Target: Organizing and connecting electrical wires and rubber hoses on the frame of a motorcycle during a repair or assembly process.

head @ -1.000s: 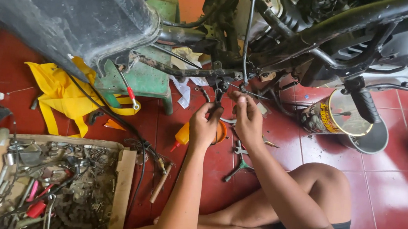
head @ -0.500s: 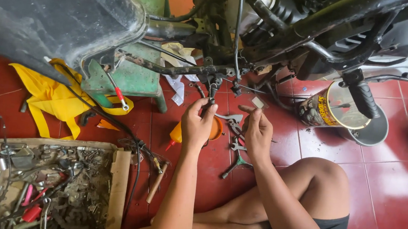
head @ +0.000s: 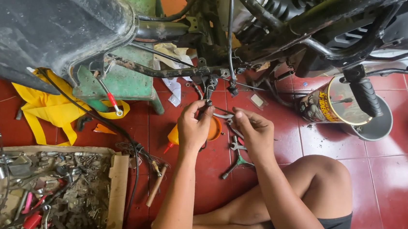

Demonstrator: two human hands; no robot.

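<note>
I sit on a red tiled floor under a motorcycle frame [head: 178,71]. My left hand [head: 194,127] reaches up, its fingertips pinching a small metal fitting [head: 209,91] that hangs from the frame's cross bar. My right hand [head: 255,129] is beside it, fingers curled around a thin metal tool [head: 223,115] pointing at the same fitting. Pliers [head: 237,157] and other hand tools lie on the floor just below my hands. An orange squeeze bottle [head: 173,137] lies behind my left wrist.
A wooden tray [head: 116,190] full of several nuts, bolts and tools sits at lower left. A yellow cloth [head: 51,112], a green stand [head: 124,81], a hammer [head: 155,186], a tin can [head: 331,102] and a footpeg [head: 365,95] surround me. My bare knee [head: 322,179] is at right.
The view has shifted slightly upward and left. Both hands stay at the hanging fitting; my right hand has closed in toward the left one.
</note>
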